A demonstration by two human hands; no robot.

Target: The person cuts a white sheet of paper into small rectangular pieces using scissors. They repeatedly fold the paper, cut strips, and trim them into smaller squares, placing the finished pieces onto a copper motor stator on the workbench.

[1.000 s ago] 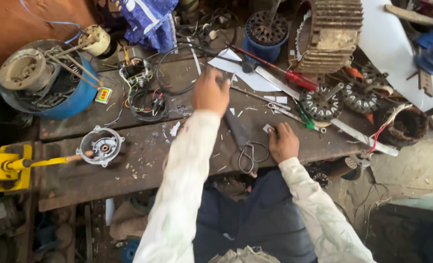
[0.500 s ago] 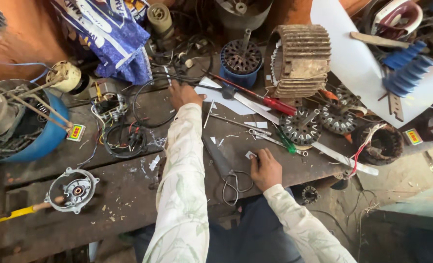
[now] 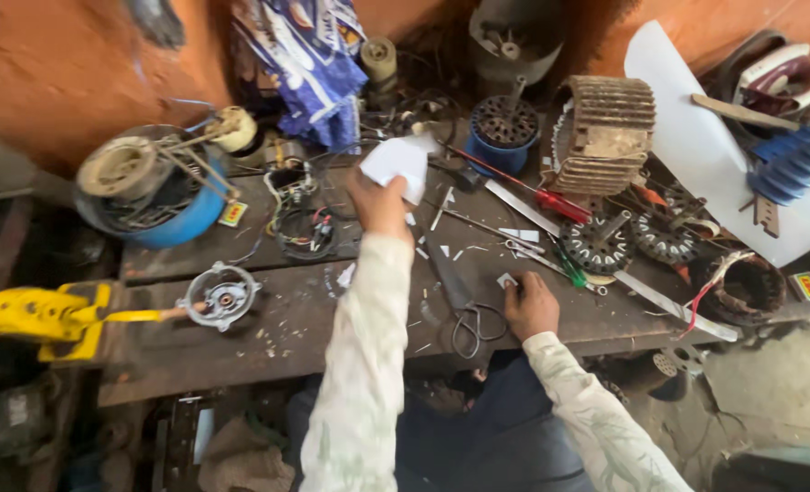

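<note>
A white paper sheet [image 3: 397, 164], slightly curled, is pinched and raised in the left hand [image 3: 379, 205]; a tiny white paper scrap [image 3: 505, 281] lies flat under the right hand's [image 3: 530, 305] fingertips.

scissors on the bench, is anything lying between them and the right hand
Nothing visible does. The right hand rests on the bench right beside the scissors, its fingers on a small white paper scrap. The left hand is farther back, holding a white paper sheet.
</note>
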